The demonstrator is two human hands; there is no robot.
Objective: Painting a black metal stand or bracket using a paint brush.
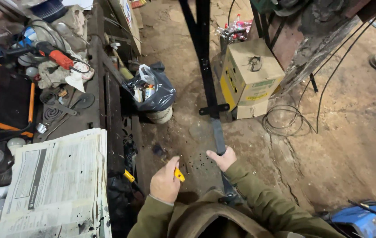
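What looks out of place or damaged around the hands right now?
The dirt floor is cracked beside the right hand, which grips a black metal bar. Dark specks scatter near the left hand, which holds a yellow tool. A cable lies loosely coiled by the cardboard box.

The flat bar (218, 136) under my right hand (223, 158) is dark, matt metal, and the small tool (178, 175) in my left hand (165, 181) has a glossy yellow handle, probably plastic. My sleeves (258, 198) are soft olive cloth. The newspaper (56, 185) is matt, ink-spotted paper, the box (249, 79) dull cardboard, the bin bag (152, 90) shiny black plastic, the floor (351, 145) rough, cracked earth.
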